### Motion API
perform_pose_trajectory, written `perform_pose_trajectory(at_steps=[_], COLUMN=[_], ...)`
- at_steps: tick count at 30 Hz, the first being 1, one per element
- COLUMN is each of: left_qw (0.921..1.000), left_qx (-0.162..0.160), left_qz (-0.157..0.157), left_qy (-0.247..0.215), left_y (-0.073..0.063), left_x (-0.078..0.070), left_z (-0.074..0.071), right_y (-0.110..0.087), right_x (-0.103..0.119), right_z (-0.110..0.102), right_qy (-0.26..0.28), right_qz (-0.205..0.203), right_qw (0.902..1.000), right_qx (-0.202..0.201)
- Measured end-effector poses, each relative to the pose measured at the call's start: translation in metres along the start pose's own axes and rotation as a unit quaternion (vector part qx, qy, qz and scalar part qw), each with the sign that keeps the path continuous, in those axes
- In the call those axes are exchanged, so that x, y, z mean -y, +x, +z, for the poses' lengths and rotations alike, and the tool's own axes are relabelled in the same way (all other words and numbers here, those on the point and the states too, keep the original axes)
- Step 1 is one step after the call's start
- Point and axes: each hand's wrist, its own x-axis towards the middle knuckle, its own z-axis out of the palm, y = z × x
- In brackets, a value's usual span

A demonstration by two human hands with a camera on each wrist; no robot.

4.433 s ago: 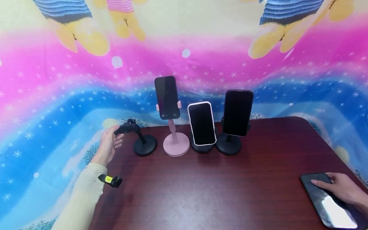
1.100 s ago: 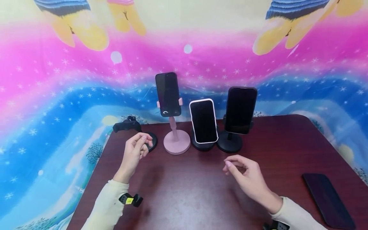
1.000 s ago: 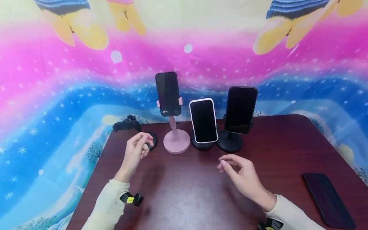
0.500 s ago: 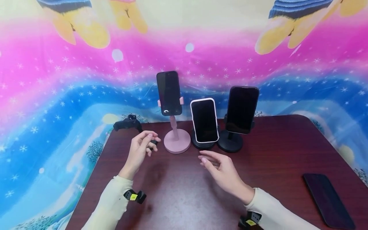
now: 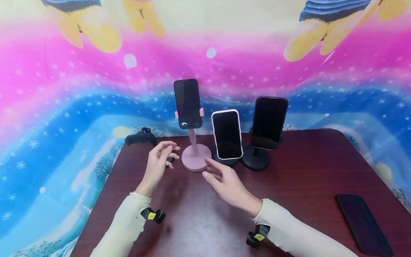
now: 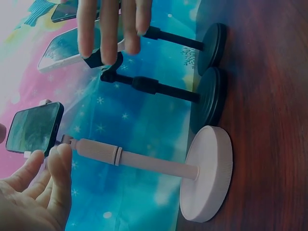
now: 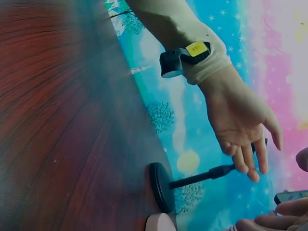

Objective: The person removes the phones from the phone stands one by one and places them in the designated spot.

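My left hand (image 5: 155,168) hovers in front of the black phone stand (image 5: 141,137) at the far left, hiding much of its base. That stand's holder has no phone in it. My right hand (image 5: 232,187) reaches left, its fingertips overlapping the edge of the pink phone stand (image 5: 196,159) in the head view. Both hands have loosely bent fingers and hold nothing. A dark smartphone (image 5: 187,103) sits upright in the pink stand's clamp. In the left wrist view the left hand (image 6: 43,192) appears just below this clamped smartphone (image 6: 34,127).
Right of the pink stand, a white-cased smartphone (image 5: 227,135) and a black smartphone (image 5: 269,123) lean on black stands. Another black smartphone (image 5: 364,224) lies flat on the dark red table (image 5: 308,185) at right. A printed cloth (image 5: 244,57) hangs behind.
Earlier, my left hand held the black stand's holder and my right hand the flat smartphone; both let go. Since then the right hand has swept left to the pink base; the left shifted slightly right.
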Motion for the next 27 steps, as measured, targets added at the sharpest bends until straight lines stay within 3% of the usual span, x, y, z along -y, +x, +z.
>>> perform_pose_trajectory(at_steps=[11,27], left_qw=[0.9996,0.9995], left_qx=[-0.026,-0.03], left_qz=[0.006,0.005], left_qy=[-0.007,-0.009], left_y=[0.015,0.04], left_x=[-0.003,-0.017], left_z=[0.005,0.01], right_y=[0.035,0.088], right_x=[0.02,0.045], right_z=[0.012,0.021], right_qy=[0.004,0.044], right_qz=[0.026,0.076], right_qw=[0.9996,0.9917], right_qx=[-0.012,-0.094])
